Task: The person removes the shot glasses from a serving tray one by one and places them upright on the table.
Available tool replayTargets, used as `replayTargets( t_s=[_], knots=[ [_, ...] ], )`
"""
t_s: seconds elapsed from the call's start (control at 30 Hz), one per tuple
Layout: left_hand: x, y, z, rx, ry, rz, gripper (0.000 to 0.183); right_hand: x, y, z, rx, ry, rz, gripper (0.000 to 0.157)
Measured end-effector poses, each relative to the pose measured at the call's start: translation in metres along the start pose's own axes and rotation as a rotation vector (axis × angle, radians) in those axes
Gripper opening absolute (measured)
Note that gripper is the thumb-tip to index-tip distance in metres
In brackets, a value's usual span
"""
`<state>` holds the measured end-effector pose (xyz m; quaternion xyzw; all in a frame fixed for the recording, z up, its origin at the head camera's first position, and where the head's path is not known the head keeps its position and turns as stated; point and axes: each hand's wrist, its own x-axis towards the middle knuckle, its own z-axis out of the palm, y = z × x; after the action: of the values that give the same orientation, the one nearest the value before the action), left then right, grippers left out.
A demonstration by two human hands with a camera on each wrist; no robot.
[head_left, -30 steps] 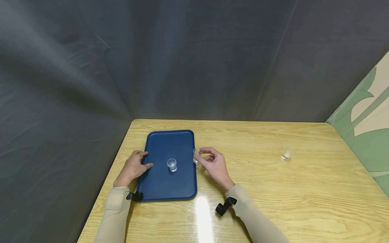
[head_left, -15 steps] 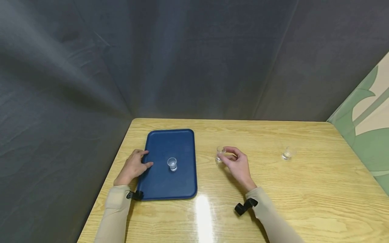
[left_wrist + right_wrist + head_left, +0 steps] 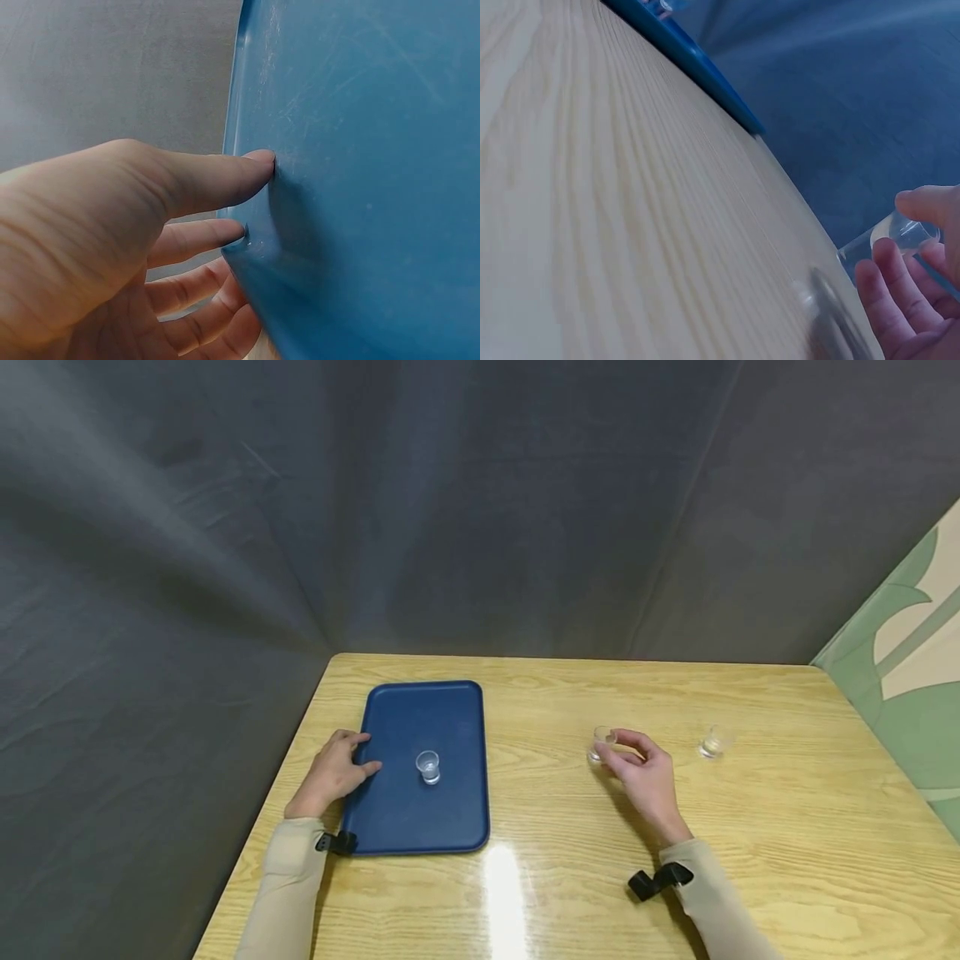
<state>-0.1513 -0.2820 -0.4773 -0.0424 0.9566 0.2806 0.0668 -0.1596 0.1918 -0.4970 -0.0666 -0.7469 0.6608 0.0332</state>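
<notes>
My right hand [image 3: 649, 781] pinches a small clear shot glass [image 3: 601, 745] between thumb and fingertips, held upright over the right half of the table. In the right wrist view that shot glass [image 3: 907, 234] shows between the thumb and the fingers. At the left, a blue rectangular tray [image 3: 420, 822] lies on the table with a second shot glass [image 3: 429, 767] standing on it. My left hand [image 3: 330, 774] grips the tray's left edge. In the left wrist view its thumb [image 3: 225, 180] lies over the tray's rim, with the lower fingers partly hidden behind the edge.
Farther right on the wooden table [image 3: 555, 827], another clear glass [image 3: 710, 742] stands near my right hand. A dark grey curtain [image 3: 487, 527] hangs behind the table and along its left side. A green and cream patterned panel [image 3: 911, 693] borders the right.
My right hand has carried its shot glass rightward, from the tray's right edge toward the glass at the far right. The left hand and the tray have stayed in place.
</notes>
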Motion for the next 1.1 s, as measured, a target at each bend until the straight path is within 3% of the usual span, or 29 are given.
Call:
replayTargets(
  t_s=[0.27,0.53,0.77,1.1],
  knots=[
    [0.000,0.000,0.004,0.003,-0.001,0.013,0.062,-0.001,0.005,-0.039,0.023,0.046,0.034,0.051],
    [0.000,0.000,0.005,0.006,0.011,0.015,0.062,0.003,0.005,-0.071,-0.150,0.119,0.033,0.052],
    [0.000,0.000,0.003,0.008,0.021,0.010,0.062,0.006,0.008,-0.091,-0.239,0.217,0.042,0.052],
    [0.000,0.000,0.002,0.000,0.016,-0.002,0.062,0.008,0.015,-0.105,-0.273,0.331,0.055,0.046]
  ],
)
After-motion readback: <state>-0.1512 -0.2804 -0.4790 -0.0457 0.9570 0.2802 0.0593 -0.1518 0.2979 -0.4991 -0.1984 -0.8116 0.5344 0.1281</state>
